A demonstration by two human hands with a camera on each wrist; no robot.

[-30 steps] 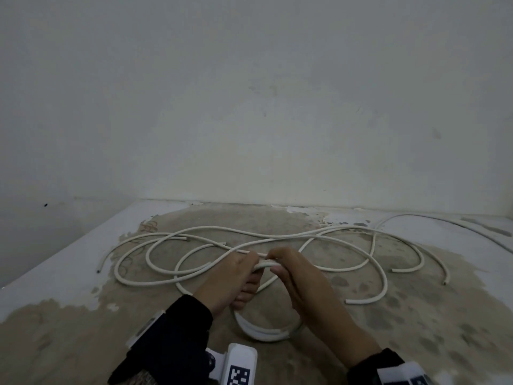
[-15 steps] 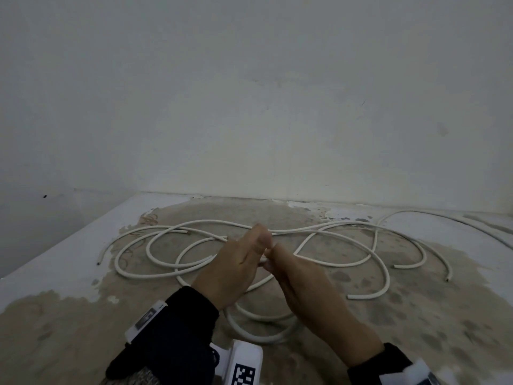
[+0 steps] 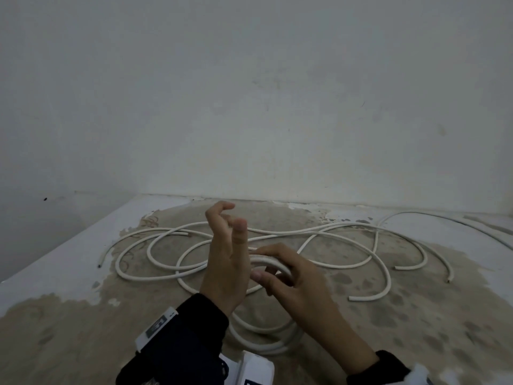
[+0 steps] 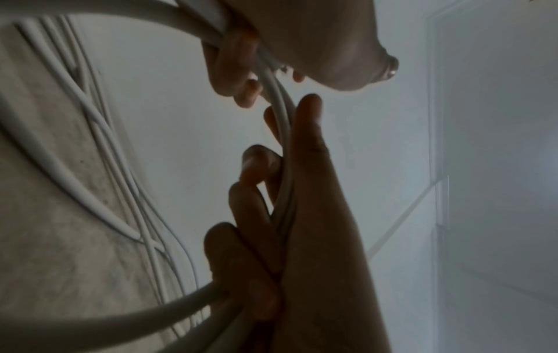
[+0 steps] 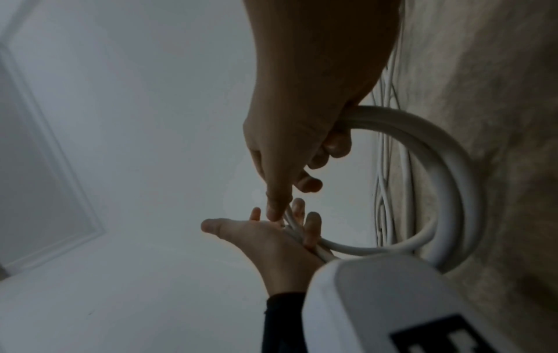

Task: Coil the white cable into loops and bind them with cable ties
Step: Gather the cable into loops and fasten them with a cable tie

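Two hands at work over a stained counter (image 3: 83, 329) set against a plain white wall (image 3: 249, 107). The right hand (image 3: 299, 284) has its fingers curled round a small coil of white cable (image 3: 266, 261), a few turns bunched together, how many exactly is hard to count. The coil hangs down from that grip in a round loop, its bottom close to the counter near the person's sleeves. The left hand (image 3: 226, 262) stands upright beside it, fingers loosely spread and only slightly bent, thumb up; from the left wrist view the strands run along its palm and between its fingers (image 4: 259, 164), touching but not clenched. The two hands are close together, almost meeting at the coil. Beyond them, the rest of the cable sprawls over the counter in wide overlapping curves, with several cut ends showing: one at far left, one at far right, others between. Both wrists carry white camera mounts (image 3: 258, 368) over dark sleeves.
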